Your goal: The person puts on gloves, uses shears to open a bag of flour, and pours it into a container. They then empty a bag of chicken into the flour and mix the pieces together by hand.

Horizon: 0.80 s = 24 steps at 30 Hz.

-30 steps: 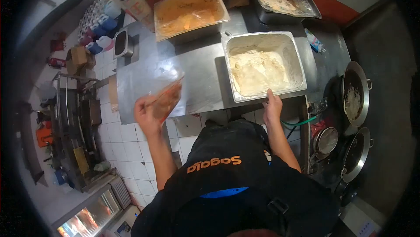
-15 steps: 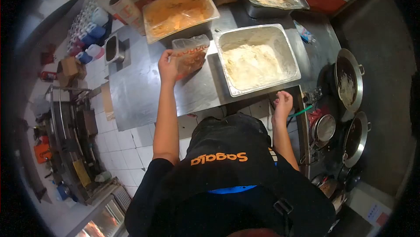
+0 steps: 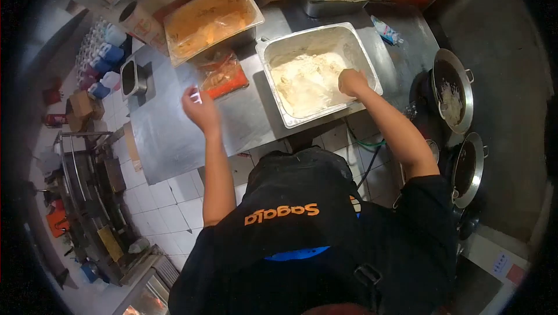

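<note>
- Seen from above, at a steel table (image 3: 174, 134).
- Left hand (image 3: 200, 108) over the table, fingers spread and loose, gripping nothing.
- Just past its fingertips, flat on the table: a clear plastic bag (image 3: 222, 73) with orange contents; contact impossible to judge.
- Right hand (image 3: 353, 82) down inside a steel pan (image 3: 372, 62), knuckles up, fingers curled into pale flour (image 3: 299, 85); unclear whether anything is grasped.
- Bag just left of the pan, well apart from the right hand.

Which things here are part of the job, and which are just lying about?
In use: right hand in flour pan; left hand beside plastic bag.
Lying about: covered orange tray, wok, bottles.
</note>
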Tool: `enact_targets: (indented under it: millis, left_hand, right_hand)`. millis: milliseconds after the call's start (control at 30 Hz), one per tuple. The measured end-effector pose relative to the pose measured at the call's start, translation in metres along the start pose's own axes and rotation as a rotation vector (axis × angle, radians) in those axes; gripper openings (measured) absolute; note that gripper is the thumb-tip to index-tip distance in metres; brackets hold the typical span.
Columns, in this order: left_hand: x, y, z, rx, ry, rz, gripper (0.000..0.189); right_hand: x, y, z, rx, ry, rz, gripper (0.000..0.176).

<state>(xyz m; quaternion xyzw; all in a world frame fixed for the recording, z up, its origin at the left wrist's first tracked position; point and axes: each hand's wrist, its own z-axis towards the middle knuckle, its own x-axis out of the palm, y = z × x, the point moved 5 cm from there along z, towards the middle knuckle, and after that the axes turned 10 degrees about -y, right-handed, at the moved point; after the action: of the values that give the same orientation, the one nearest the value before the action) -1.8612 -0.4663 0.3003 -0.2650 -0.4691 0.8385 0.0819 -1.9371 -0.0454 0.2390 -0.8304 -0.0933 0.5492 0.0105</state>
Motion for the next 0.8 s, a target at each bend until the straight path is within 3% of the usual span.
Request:
enact_targets:
  millis: [67, 100, 133, 200, 233, 267, 333, 367, 400, 467, 533, 633, 800]
  left_hand:
    - [0.022, -0.064, -0.058, 0.115, 0.276, -0.27, 0.024]
    - [0.027, -0.093, -0.077, 0.18, 0.368, -0.269, 0.02]
    - [0.033, -0.117, -0.093, 0.248, 0.459, -0.269, 0.017]
    - [0.052, -0.14, -0.113, 0.252, 0.506, -0.271, 0.015]
    - [0.059, -0.146, -0.121, 0.26, 0.552, -0.28, 0.013]
    - [0.064, -0.149, -0.123, 0.259, 0.552, -0.274, 0.013]
    - [0.077, -0.152, -0.13, 0.207, 0.648, -0.195, 0.013]
    - [0.079, -0.155, -0.131, 0.228, 0.626, -0.17, 0.011]
    - [0.082, -0.155, -0.133, 0.227, 0.625, -0.157, 0.011]
    - [0.089, -0.148, -0.142, 0.061, 0.685, -0.114, 0.012]
    - [0.096, -0.155, -0.155, 0.025, 0.723, -0.065, 0.015]
    - [0.126, -0.167, -0.192, -0.183, 0.981, -0.06, 0.03]
    - [0.179, -0.157, -0.226, -0.037, 0.82, -0.033, 0.028]
  right_hand:
    - [0.0, -0.03, 0.019, 0.142, -0.273, 0.346, 0.018]
    - [-0.037, -0.02, 0.0, 0.021, -0.306, 0.289, 0.018]
    - [-0.024, -0.024, -0.001, 0.017, -0.297, 0.289, 0.018]
    - [0.001, -0.014, -0.004, -0.378, -0.357, 0.421, 0.01]
    - [-0.001, -0.006, -0.014, -0.456, -0.352, 0.353, 0.012]
    - [0.005, -0.006, -0.006, -0.459, -0.349, 0.358, 0.012]
    - [0.034, -0.019, 0.022, -0.162, -0.09, 0.232, 0.017]
    - [0.015, -0.022, 0.022, -0.184, -0.214, 0.309, 0.018]
    - [0.003, -0.026, 0.023, -0.193, -0.209, 0.317, 0.018]
    - [-0.044, -0.044, 0.016, -0.096, -0.485, 0.71, 0.017]
    - [-0.067, -0.051, 0.011, -0.115, -0.5, 0.816, 0.017]
    - [-0.083, -0.056, 0.01, -0.141, -0.532, 0.984, 0.017]
    - [-0.077, -0.059, 0.007, -0.161, -0.501, 1.137, 0.015]
